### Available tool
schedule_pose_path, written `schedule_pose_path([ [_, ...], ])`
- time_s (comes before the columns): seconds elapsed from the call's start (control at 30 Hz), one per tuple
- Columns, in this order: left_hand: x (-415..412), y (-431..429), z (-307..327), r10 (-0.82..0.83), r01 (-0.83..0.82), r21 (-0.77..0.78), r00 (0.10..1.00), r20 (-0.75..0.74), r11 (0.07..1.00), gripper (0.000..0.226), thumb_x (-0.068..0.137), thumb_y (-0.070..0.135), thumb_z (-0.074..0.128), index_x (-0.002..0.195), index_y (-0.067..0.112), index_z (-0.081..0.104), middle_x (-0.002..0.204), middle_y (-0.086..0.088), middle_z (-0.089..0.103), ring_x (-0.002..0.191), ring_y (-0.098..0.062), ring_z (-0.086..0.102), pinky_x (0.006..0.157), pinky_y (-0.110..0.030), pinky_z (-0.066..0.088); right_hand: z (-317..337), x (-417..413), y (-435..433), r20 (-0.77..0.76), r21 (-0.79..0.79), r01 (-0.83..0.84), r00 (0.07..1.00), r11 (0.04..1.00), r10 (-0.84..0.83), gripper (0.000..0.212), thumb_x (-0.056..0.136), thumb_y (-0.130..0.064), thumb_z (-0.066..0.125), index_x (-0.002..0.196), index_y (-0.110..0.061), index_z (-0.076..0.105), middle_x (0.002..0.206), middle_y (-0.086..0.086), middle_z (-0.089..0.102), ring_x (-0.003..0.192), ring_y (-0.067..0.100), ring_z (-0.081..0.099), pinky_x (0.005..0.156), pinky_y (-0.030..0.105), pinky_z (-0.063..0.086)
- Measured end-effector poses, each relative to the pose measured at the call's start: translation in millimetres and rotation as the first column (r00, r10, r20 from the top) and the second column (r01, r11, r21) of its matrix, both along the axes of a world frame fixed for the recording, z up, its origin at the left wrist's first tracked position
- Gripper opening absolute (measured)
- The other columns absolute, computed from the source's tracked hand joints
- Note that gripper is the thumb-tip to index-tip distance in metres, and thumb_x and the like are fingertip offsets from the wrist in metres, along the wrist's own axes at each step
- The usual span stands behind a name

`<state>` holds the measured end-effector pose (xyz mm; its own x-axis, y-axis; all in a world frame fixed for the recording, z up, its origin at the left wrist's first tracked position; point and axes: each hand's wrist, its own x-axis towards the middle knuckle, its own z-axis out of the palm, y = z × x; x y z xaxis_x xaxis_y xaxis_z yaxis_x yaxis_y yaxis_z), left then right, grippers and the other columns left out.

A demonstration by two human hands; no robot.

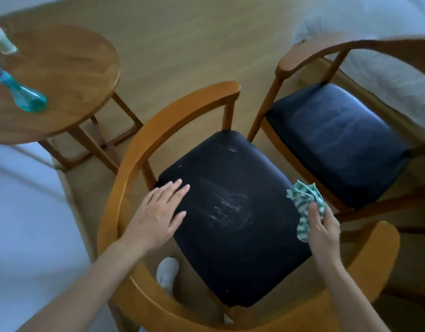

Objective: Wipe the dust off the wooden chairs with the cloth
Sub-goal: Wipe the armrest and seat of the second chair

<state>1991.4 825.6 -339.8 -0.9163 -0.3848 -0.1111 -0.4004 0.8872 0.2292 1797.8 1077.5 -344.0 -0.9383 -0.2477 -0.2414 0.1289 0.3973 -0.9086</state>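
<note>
**While One Hand Lies Flat, the Other Holds the Cloth**

As the person leans over the near chair (158, 125), the left hand (156, 216) rests flat on the left side of its dark seat (230, 259), fingers straight and slightly spread, holding nothing. At the seat's right edge the right hand (323, 226) grips the cloth (305, 202), a green-and-white patterned rag. It is bunched so that loose folds stick out above the thumb and a tail hangs below the palm. Whether the cloth touches the seat cannot be told. Pale dust streaks (227, 207) mark the middle of the seat, between the two hands. The second chair (302, 58), with a dusty dark seat of its own, stands just beside on the right. To the left, a round wooden table (75, 68) carries a blue-green bottle (27, 97). A foot in a white sock (167, 271) shows between the near chair's back rail and its seat.
</note>
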Motion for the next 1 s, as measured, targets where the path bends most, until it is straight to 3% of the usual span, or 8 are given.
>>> schedule_pose_path([
  [0.2, -77.4, -104.3, -1.2, -0.040, 0.043, -0.043, 0.998, 0.054, 0.998, 0.061, 0.096, 0.032, 0.045, 0.149, 0.023, 0.017, 0.157, -0.003, 0.017, 0.145, -0.020, 0.014, 0.115, -0.034, 0.010, -38.8, -23.3, -98.3, 0.122, -0.085, 0.113, 0.987, 0.990, -0.103, 0.015, 0.100, -0.025, 0.042, 0.104, -0.024, 0.057, 0.095, -0.007, 0.064, 0.087, 0.004, 0.061, 0.072, 0.016, 0.047],
  [0.4, -154.4, -175.2, -12.0, -0.172, 0.183, -0.101, 0.979, 0.110, 0.978, 0.069, 0.094, 0.036, 0.049, 0.150, 0.021, 0.013, 0.158, -0.008, 0.010, 0.146, -0.025, 0.008, 0.117, -0.042, 0.011, -73.1, -37.5, -171.1, 0.255, -0.095, 0.341, 0.917, 0.935, -0.308, 0.020, 0.100, -0.027, 0.042, 0.110, -0.018, 0.058, 0.105, 0.000, 0.065, 0.093, 0.009, 0.061, 0.082, 0.023, 0.049],
  [0.57, -189.9, -199.5, -40.0, -0.189, 0.208, -0.136, 0.972, 0.143, 0.969, 0.079, 0.094, 0.045, 0.043, 0.150, 0.019, -0.005, 0.158, -0.008, -0.001, 0.146, -0.025, 0.001, 0.117, -0.041, 0.006, -105.2, -70.6, -202.1, 0.105, 0.058, 0.374, 0.920, 0.925, -0.379, 0.030, 0.100, -0.037, 0.040, 0.119, -0.021, 0.056, 0.104, -0.006, 0.062, 0.103, 0.016, 0.058, 0.088, 0.033, 0.046],
  [0.77, -188.8, -204.7, -52.7, -0.202, 0.202, -0.074, 0.979, -0.002, 0.977, 0.075, 0.091, 0.037, 0.051, 0.151, 0.020, 0.009, 0.157, -0.008, 0.012, 0.144, -0.026, 0.012, 0.114, -0.038, 0.007, -147.6, -130.7, -232.9, -0.108, 0.102, 0.431, 0.901, 0.897, -0.421, 0.040, 0.099, -0.039, 0.040, 0.131, -0.017, 0.051, 0.124, 0.003, 0.058, 0.113, 0.018, 0.053, 0.098, 0.039, 0.043],
  [0.83, -188.3, -205.1, -53.4, -0.201, 0.199, -0.066, 0.979, -0.023, 0.978, 0.075, 0.090, 0.037, 0.051, 0.151, 0.022, 0.009, 0.157, -0.006, 0.011, 0.144, -0.023, 0.010, 0.113, -0.034, 0.004, -164.0, -145.4, -247.1, -0.164, 0.162, 0.339, 0.935, 0.927, -0.313, 0.044, 0.099, -0.040, 0.040, 0.134, -0.015, 0.049, 0.132, 0.006, 0.054, 0.122, 0.021, 0.049, 0.104, 0.045, 0.038],
  [0.9, -188.7, -206.7, -54.9, -0.201, 0.198, -0.065, 0.978, -0.047, 0.978, 0.075, 0.090, 0.037, 0.052, 0.151, 0.023, 0.010, 0.157, -0.005, 0.011, 0.144, -0.022, 0.010, 0.113, -0.033, 0.004, -180.3, -149.6, -265.3, -0.092, 0.275, 0.094, 0.993, 0.957, -0.071, 0.048, 0.100, -0.040, 0.039, 0.142, -0.018, 0.041, 0.146, 0.007, 0.041, 0.135, 0.022, 0.035, 0.113, 0.042, 0.026],
  [0.93, -188.5, -207.4, -55.4, -0.200, 0.197, -0.063, 0.978, -0.053, 0.978, 0.075, 0.090, 0.037, 0.052, 0.151, 0.023, 0.011, 0.157, -0.005, 0.012, 0.144, -0.022, 0.010, 0.113, -0.033, 0.005, -188.7, -147.8, -272.5, -0.053, 0.399, -0.077, 0.993, 0.914, 0.107, 0.050, 0.100, -0.042, 0.037, 0.145, -0.021, 0.035, 0.152, 0.005, 0.031, 0.141, 0.022, 0.025, 0.116, 0.040, 0.017],
  [1.0, -187.1, -208.3, -56.4, -0.191, 0.188, -0.059, 0.980, -0.052, 0.980, 0.074, 0.089, 0.036, 0.054, 0.150, 0.023, 0.014, 0.157, -0.006, 0.013, 0.143, -0.021, 0.011, 0.113, -0.035, 0.008, -202.2, -140.8, -279.0, 0.015, 0.653, -0.320, 0.912, 0.687, 0.410, 0.062, 0.096, -0.054, 0.035, 0.150, -0.030, 0.016, 0.159, 0.002, 0.006, 0.146, 0.022, 0.000, 0.116, 0.042, -0.001],
])
